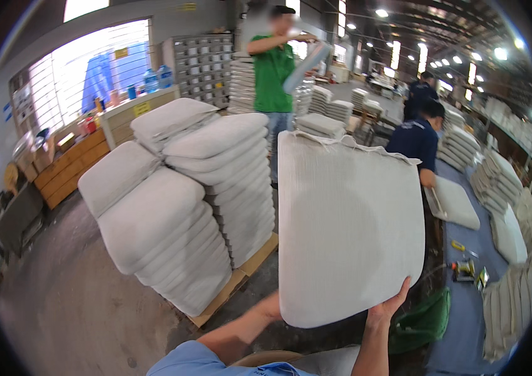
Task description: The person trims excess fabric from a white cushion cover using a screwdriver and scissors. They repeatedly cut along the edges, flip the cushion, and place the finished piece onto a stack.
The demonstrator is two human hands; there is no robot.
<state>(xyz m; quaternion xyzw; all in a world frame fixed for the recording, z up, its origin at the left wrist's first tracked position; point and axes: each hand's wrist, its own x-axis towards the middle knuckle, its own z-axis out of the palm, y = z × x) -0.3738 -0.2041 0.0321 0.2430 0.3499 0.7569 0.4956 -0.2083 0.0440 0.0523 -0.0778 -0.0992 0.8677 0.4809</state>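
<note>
A pale grey-white seat cushion (350,232) stands upright in front of me, its broad face toward me. Along its top edge the fabric is loose and frayed. My right hand (391,304) grips the lower right corner, with fingers up along the side and the palm underneath. At the lower left edge is my left hand (272,306), closed on the cushion, its fingers hidden behind it. Left of the cushion rise tall stacks of similar cushions (153,210) on a pallet covered with cardboard (256,257).
A blue-covered workbench (460,301) runs along the right, with a yellow-handled screwdriver (460,246), a cushion (454,203) and more covers. One person in dark blue (413,141) leans over it. Another in green (272,78) handles a cushion beyond the stacks. A green cloth (422,319) hangs nearby.
</note>
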